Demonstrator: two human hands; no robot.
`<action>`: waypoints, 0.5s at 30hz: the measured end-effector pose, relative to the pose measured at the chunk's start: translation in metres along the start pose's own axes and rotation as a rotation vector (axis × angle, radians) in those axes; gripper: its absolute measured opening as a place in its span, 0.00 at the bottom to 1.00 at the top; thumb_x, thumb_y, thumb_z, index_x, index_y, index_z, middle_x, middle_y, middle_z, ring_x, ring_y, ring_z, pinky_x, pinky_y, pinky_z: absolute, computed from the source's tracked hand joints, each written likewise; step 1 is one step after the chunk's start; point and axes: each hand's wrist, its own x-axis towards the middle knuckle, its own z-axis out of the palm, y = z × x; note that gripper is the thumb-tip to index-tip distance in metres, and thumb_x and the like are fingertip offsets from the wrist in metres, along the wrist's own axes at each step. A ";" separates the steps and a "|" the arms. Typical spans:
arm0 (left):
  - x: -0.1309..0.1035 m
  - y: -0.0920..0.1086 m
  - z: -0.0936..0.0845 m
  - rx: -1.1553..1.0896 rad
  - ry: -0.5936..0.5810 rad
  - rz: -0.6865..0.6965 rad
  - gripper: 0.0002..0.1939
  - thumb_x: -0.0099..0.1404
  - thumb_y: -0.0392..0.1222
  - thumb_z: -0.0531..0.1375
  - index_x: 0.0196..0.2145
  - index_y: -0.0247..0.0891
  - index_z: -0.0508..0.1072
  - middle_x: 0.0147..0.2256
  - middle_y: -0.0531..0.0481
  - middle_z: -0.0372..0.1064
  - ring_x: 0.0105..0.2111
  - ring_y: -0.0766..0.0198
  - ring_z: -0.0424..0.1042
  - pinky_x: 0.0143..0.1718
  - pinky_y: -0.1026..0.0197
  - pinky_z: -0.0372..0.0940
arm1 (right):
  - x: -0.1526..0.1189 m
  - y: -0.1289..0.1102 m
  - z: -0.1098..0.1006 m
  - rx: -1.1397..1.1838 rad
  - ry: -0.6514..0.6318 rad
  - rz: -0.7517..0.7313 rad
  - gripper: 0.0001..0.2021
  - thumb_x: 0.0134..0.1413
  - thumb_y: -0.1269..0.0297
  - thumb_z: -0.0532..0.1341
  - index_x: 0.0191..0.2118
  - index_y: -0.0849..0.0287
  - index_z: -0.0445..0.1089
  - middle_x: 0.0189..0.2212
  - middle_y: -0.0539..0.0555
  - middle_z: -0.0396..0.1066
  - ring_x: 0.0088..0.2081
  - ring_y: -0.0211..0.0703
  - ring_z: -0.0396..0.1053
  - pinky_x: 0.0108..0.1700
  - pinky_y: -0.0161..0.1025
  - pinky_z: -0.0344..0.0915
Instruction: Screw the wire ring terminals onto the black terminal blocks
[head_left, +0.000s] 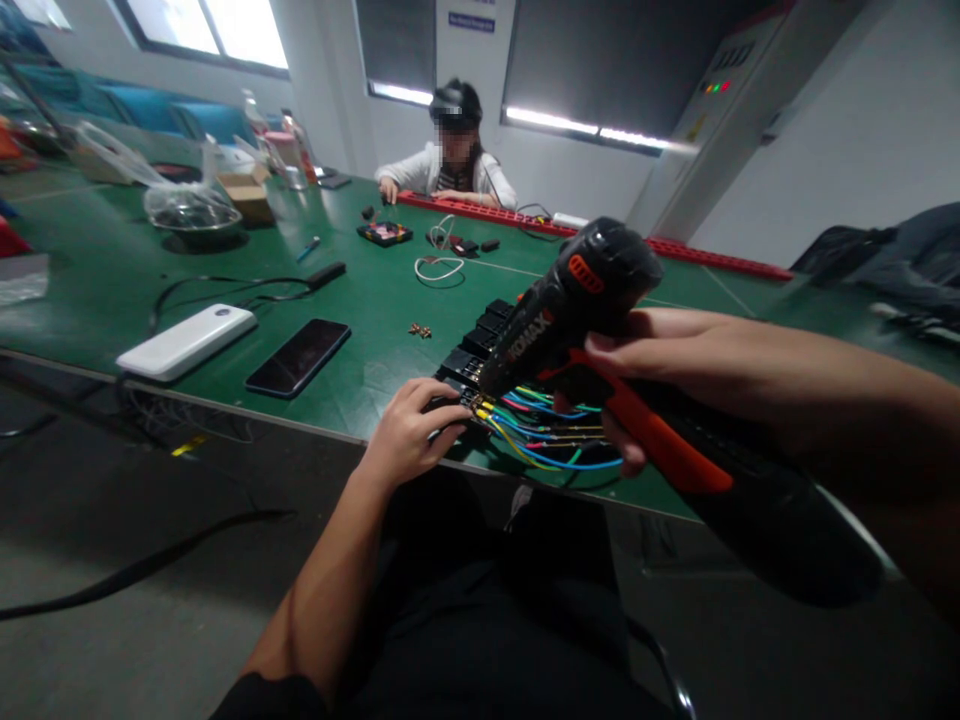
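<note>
My right hand point(667, 370) is wrapped round a black and orange cordless screwdriver point(600, 270). Its nose points down and left at a row of black terminal blocks point(480, 335) near the table's front edge. Blue, yellow, red and green wires point(555, 430) run from the blocks toward the right, partly behind the screwdriver. My left hand point(420, 425) grips the near end of the row, thumb and fingers close to a yellow-sleeved wire end. The screwdriver's tip and the screw spot are too small to make out. A few small brass-coloured screws point(421, 330) lie just beyond.
Left of my hands lie a dark phone point(298, 357), a white power bank point(187, 342) and a black cable point(247, 285). A white cable point(440, 268) and small black parts lie farther back. Across the green table point(360, 300) sits a person point(457, 160) behind a red strip point(517, 213).
</note>
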 end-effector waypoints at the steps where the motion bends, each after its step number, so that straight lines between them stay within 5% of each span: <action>1: 0.000 0.000 0.000 0.004 -0.003 -0.003 0.12 0.65 0.38 0.65 0.46 0.43 0.78 0.48 0.44 0.70 0.50 0.53 0.68 0.51 0.46 0.68 | 0.000 0.001 -0.001 -0.001 0.004 -0.005 0.08 0.63 0.61 0.60 0.44 0.56 0.72 0.25 0.49 0.70 0.21 0.34 0.70 0.25 0.28 0.72; 15: 0.002 0.003 0.001 0.088 -0.051 -0.006 0.16 0.65 0.40 0.63 0.51 0.44 0.76 0.48 0.43 0.69 0.49 0.51 0.66 0.52 0.45 0.66 | -0.006 -0.005 0.003 -0.011 0.085 0.035 0.08 0.64 0.59 0.60 0.43 0.57 0.67 0.27 0.50 0.71 0.21 0.35 0.70 0.24 0.31 0.72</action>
